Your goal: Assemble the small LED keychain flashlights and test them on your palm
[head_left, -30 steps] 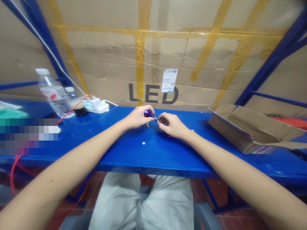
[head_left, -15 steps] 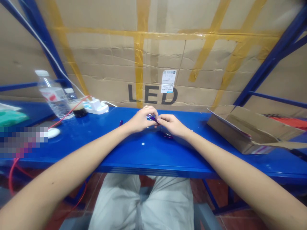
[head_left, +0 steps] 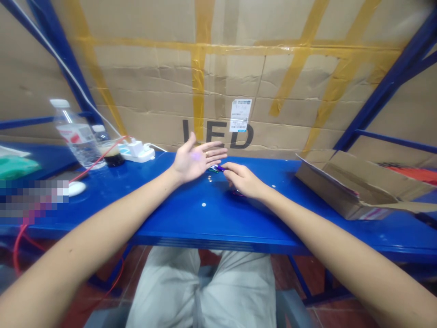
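Observation:
My left hand (head_left: 195, 159) is raised above the blue table with its palm turned up and its fingers stretched out, holding nothing. A violet spot of light glows on its palm. My right hand (head_left: 243, 178) is closed around a small purple flashlight (head_left: 221, 168), whose front end points toward the left palm. Shiny bits with a green tint show at the flashlight's front; I cannot make out what they are. Small round metal pieces (head_left: 209, 178) lie on the table just below. A reddish-purple item (head_left: 238, 193) is mostly hidden under my right hand.
An open cardboard box (head_left: 327, 189) stands at the right of the blue table (head_left: 218, 228). On the left are a water bottle (head_left: 73, 136), a cup of dark liquid (head_left: 113, 157), a white power strip (head_left: 139, 152) and a red cable (head_left: 20, 241). Large cardboard (head_left: 153, 82) stands behind.
My left hand has let go of the purple flashlight, moved left and opened palm up. My right hand keeps hold of the flashlight, and a violet spot has appeared on the left palm.

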A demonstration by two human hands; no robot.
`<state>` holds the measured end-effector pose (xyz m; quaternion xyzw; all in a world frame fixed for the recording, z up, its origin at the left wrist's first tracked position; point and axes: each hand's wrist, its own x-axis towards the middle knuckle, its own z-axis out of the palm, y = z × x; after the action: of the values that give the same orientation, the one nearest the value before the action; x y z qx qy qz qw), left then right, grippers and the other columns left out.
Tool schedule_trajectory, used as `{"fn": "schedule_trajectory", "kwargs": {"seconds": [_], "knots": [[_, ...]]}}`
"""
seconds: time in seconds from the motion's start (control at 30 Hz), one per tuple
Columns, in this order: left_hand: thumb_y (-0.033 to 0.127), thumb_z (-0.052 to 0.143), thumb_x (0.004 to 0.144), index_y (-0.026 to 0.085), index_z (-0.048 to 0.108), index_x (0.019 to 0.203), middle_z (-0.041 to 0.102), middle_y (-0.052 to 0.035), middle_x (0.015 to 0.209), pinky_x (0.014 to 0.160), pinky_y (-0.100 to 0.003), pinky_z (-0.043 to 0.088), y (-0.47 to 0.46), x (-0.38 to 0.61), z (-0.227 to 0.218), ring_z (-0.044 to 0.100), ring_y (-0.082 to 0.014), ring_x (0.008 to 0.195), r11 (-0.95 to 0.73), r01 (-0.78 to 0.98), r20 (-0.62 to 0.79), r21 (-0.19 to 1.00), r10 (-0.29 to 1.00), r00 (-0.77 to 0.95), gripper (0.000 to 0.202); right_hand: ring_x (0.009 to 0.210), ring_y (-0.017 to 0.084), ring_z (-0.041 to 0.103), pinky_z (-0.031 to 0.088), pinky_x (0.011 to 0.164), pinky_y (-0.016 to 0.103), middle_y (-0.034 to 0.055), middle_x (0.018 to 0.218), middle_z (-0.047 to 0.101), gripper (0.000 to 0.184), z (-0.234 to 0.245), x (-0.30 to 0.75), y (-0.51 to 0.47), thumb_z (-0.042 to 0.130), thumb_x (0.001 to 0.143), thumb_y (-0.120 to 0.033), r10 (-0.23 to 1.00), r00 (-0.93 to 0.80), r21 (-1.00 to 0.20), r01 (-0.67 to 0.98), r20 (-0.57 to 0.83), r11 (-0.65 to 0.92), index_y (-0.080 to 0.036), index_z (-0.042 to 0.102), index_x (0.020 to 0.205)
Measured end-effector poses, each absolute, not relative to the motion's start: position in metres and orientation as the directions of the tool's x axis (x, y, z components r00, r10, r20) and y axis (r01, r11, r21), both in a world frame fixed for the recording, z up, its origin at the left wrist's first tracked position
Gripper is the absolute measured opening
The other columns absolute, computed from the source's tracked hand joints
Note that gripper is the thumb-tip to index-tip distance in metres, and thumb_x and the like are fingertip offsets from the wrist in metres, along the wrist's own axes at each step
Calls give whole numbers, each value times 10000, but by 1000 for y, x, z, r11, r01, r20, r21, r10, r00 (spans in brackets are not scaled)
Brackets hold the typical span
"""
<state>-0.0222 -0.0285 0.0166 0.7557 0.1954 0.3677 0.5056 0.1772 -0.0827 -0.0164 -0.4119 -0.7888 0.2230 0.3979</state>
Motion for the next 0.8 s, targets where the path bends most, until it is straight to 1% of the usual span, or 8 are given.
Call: {"fn": "schedule_trajectory", "kwargs": {"seconds": [0.07,0.1,0.23,0.33,0.43,0.53,0.7,0.8], "knots": [[778,296,880,124,449,1493,581,-220,1427,1036,-513,472,-27,-24,16,553,-367,1323,-378,-109,352,919,667,657,910,821,207,655,474,769,322,63,887,727,259,-14,177,-84,446,974,-254,791,-367,-570,552,490,609,-164,687,1001],[780,286,880,121,450,1493,583,-223,1425,1033,-518,473,-27,-24,15,556,-370,1319,-369,-112,347,923,670,656,915,834,213,661,468,772,321,75,916,739,259,-13,178,-84,443,979,-240,783,-374,-517,597,498,614,-162,690,979],[791,268,878,114,461,1487,600,-233,1400,1002,-527,487,-26,-24,14,582,-378,1286,-392,-58,335,918,691,640,931,789,215,658,441,735,306,100,910,752,249,-10,182,-85,447,991,-202,775,-406,-308,750,483,585,-155,687,944],[803,252,879,134,499,1458,625,-220,1374,965,-510,508,-25,-25,13,612,-365,1250,-429,-30,349,903,689,636,919,810,221,662,431,741,303,114,941,753,233,-9,182,-88,459,999,-198,764,-442,-203,788,471,581,-153,685,969],[807,263,880,165,544,1420,659,-195,1335,950,-500,513,-23,-24,12,632,-354,1223,-437,-20,349,899,689,635,885,821,225,668,430,741,305,118,961,754,232,-7,179,-93,453,1009,-205,746,-476,-159,784,466,599,-155,678,984],[810,268,878,177,562,1404,664,-181,1334,965,-501,505,-23,-24,11,626,-354,1231,-408,-19,325,913,698,639,874,845,231,677,439,760,312,123,981,755,236,-7,175,-96,442,1011,-203,734,-500,-144,773,461,617,-151,672,991],[832,267,857,136,577,1385,630,-209,1373,1000,-505,490,-25,-23,10,609,-360,1256,-314,-122,315,942,693,649,927,907,242,690,457,800,323,130,1050,758,229,-7,174,-97,448,999,-189,729,-508,-159,760,459,630,-148,671,1033],[843,265,847,139,564,1401,627,-211,1376,1006,-506,489,-26,-22,10,613,-360,1252,-306,-122,309,944,695,649,945,871,240,686,453,776,324,129,1016,760,237,-6,175,-97,441,1005,-202,729,-498,-141,773,469,619,-148,672,1019]]}}
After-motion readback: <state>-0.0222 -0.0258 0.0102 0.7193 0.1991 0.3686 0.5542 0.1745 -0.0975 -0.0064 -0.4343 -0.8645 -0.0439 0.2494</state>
